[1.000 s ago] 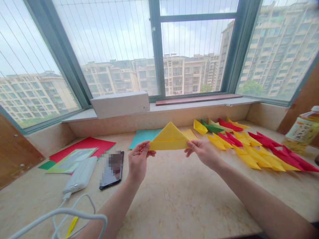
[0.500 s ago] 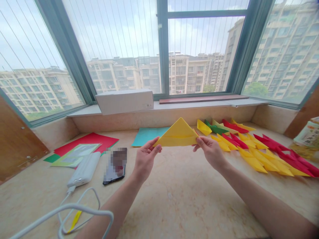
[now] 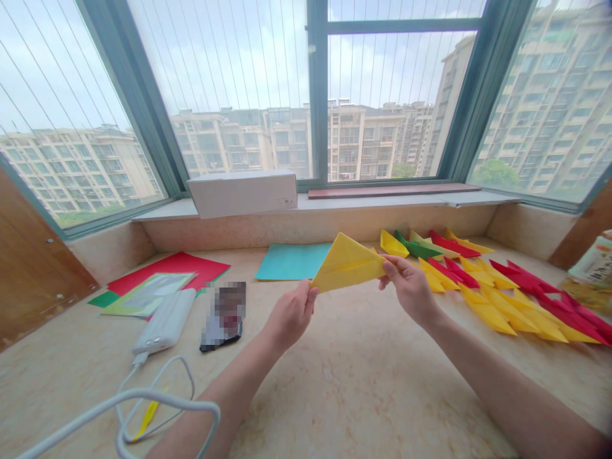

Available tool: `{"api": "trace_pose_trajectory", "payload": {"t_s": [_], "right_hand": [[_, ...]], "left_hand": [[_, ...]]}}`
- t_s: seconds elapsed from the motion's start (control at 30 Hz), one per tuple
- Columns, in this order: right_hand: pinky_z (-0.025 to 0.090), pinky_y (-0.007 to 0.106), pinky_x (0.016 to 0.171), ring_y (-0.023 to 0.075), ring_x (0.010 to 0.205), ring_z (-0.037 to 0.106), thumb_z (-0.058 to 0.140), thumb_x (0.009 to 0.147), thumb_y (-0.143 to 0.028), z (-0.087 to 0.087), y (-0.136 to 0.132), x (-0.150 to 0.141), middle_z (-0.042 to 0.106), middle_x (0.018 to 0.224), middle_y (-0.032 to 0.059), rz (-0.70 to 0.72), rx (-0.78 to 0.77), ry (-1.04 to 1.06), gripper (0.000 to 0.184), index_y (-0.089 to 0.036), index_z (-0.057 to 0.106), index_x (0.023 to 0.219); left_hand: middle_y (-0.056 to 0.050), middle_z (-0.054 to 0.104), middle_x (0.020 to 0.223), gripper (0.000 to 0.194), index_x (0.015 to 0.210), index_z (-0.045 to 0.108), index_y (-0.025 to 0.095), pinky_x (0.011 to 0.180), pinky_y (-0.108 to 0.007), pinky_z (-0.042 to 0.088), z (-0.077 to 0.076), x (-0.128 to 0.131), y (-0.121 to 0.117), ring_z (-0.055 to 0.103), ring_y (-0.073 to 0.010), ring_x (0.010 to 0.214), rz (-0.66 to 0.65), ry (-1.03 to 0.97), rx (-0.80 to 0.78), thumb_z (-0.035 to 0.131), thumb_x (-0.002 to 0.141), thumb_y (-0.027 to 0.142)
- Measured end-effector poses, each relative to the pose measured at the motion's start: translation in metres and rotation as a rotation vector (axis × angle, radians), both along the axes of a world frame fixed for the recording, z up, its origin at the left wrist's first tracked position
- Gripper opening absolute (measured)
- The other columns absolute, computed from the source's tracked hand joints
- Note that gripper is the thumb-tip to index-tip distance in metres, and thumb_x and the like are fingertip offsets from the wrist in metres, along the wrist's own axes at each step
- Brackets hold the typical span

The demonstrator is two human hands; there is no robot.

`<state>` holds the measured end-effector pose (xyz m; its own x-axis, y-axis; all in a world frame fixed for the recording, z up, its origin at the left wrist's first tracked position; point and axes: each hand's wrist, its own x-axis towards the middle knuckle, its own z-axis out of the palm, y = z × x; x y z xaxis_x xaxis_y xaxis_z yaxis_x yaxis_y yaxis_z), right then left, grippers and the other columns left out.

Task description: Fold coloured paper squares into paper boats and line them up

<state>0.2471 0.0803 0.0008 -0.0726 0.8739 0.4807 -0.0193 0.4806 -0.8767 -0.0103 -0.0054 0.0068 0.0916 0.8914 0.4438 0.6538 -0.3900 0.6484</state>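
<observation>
Head: left hand point(image 3: 291, 313), right hand point(image 3: 412, 288) pinch yellow paper point(image 3: 348, 264).

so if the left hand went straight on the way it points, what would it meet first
Probably the folded yellow paper, whose left corner the left hand pinches; what lies in line beyond it is unclear in depth.

We looked from one camera worn on the head, above the near side of the bench point(image 3: 354, 389), facing forward and down. Our forearms point(image 3: 502, 376) stretched up from the bottom edge, and the hands point(image 3: 291, 313) sat close, a little below mid-picture. A white cable point(image 3: 143, 394) looped nearest the lens at lower left. Past the bench we faced the window point(image 3: 319, 95) nearly square on, its side panes point(image 3: 71, 83) angling in at both flanks, apartment blocks point(image 3: 356, 140) well beyond.
</observation>
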Motion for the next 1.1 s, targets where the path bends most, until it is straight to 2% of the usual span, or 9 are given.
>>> {"api": "trace_pose_trajectory", "payload": {"t_s": [0.1, 0.2, 0.33, 0.43, 0.57, 0.7, 0.8, 0.97, 1.1], "right_hand": [[0.049, 0.029, 0.049, 0.0144, 0.050, 0.060, 0.064, 0.086, -0.055, 0.002, 0.001, -0.001, 0.068, 0.068, -0.0001, -0.001, -0.028, 0.031, 0.044, -0.017, 0.059, 0.109], [0.049, 0.027, 0.049, 0.0141, 0.049, 0.062, 0.067, 0.084, -0.054, 0.002, 0.002, -0.001, 0.068, 0.065, -0.0009, -0.004, -0.051, 0.056, 0.042, -0.017, 0.057, 0.102], [0.051, 0.029, 0.053, 0.0174, 0.053, 0.065, 0.067, 0.083, -0.055, 0.004, 0.002, 0.001, 0.069, 0.061, 0.0009, 0.002, -0.055, 0.017, 0.047, -0.015, 0.060, 0.106], [0.055, 0.033, 0.060, 0.0216, 0.062, 0.070, 0.072, 0.080, -0.053, 0.004, -0.002, 0.002, 0.071, 0.064, 0.0030, -0.004, -0.046, -0.063, 0.055, -0.013, 0.061, 0.116], [0.060, 0.037, 0.075, 0.0258, 0.082, 0.074, 0.080, 0.074, -0.048, 0.002, -0.002, 0.005, 0.076, 0.084, 0.0075, 0.054, -0.034, -0.089, 0.063, -0.016, 0.059, 0.125], [0.059, 0.039, 0.085, 0.0268, 0.096, 0.072, 0.079, 0.076, -0.044, -0.003, 0.004, 0.010, 0.075, 0.108, 0.0098, 0.094, 0.009, -0.105, 0.061, -0.020, 0.060, 0.129], [0.057, 0.042, 0.091, 0.0277, 0.103, 0.070, 0.075, 0.080, -0.044, -0.005, 0.007, 0.012, 0.072, 0.117, 0.0097, 0.091, 0.060, -0.140, 0.055, -0.021, 0.062, 0.128], [0.055, 0.044, 0.093, 0.0294, 0.108, 0.068, 0.062, 0.091, -0.040, -0.003, -0.005, 0.006, 0.072, 0.119, 0.0100, -0.029, 0.175, -0.320, 0.040, -0.020, 0.066, 0.126], [0.056, 0.044, 0.090, 0.0287, 0.102, 0.071, 0.056, 0.095, -0.035, -0.004, -0.021, -0.006, 0.074, 0.116, 0.0109, -0.153, 0.252, -0.328, 0.036, -0.020, 0.067, 0.125]], "left_hand": [[-0.003, 0.062, 0.065, 0.029, 0.083, 0.051, 0.022, 0.053, -0.028, 0.033, -0.001, -0.002, 0.001, 0.058, -0.0196, 0.055, 0.055, 0.160, 0.018, 0.035, 0.100, 0.039], [-0.006, 0.065, 0.070, 0.028, 0.092, 0.052, 0.022, 0.053, -0.028, 0.032, -0.004, -0.004, 0.002, 0.062, -0.0237, 0.062, 0.061, 0.285, 0.005, 0.038, 0.099, 0.046], [-0.007, 0.066, 0.072, 0.029, 0.094, 0.050, 0.021, 0.054, -0.029, 0.031, -0.006, -0.005, 0.004, 0.063, -0.0260, 0.064, 0.093, 0.329, -0.008, 0.037, 0.099, 0.047], [-0.006, 0.063, 0.069, 0.028, 0.091, 0.048, 0.022, 0.054, -0.028, 0.029, -0.006, -0.005, 0.004, 0.061, -0.0251, 0.062, 0.125, 0.305, -0.019, 0.034, 0.100, 0.045], [-0.002, 0.058, 0.063, 0.025, 0.087, 0.045, 0.024, 0.054, -0.028, 0.028, -0.004, -0.004, 0.003, 0.057, -0.0227, 0.057, 0.112, 0.229, -0.026, 0.035, 0.100, 0.043], [-0.003, 0.057, 0.064, 0.023, 0.086, 0.046, 0.024, 0.055, -0.029, 0.028, -0.003, -0.002, 0.002, 0.056, -0.0223, 0.058, 0.111, 0.193, 0.012, 0.036, 0.099, 0.041], [-0.003, 0.057, 0.064, 0.025, 0.086, 0.049, 0.023, 0.055, -0.029, 0.029, -0.002, -0.002, 0.003, 0.056, -0.0223, 0.057, 0.115, 0.189, 0.015, 0.036, 0.099, 0.040], [-0.007, 0.064, 0.071, 0.031, 0.088, 0.056, 0.021, 0.057, -0.029, 0.035, -0.001, -0.002, 0.002, 0.060, -0.0223, 0.062, 0.046, 0.152, 0.008, 0.033, 0.100, 0.039], [-0.002, 0.060, 0.061, 0.036, 0.078, 0.056, 0.020, 0.051, -0.026, 0.037, -0.004, 0.007, -0.001, 0.057, -0.0163, 0.049, -0.021, -0.012, -0.111, 0.036, 0.099, 0.042]]}}
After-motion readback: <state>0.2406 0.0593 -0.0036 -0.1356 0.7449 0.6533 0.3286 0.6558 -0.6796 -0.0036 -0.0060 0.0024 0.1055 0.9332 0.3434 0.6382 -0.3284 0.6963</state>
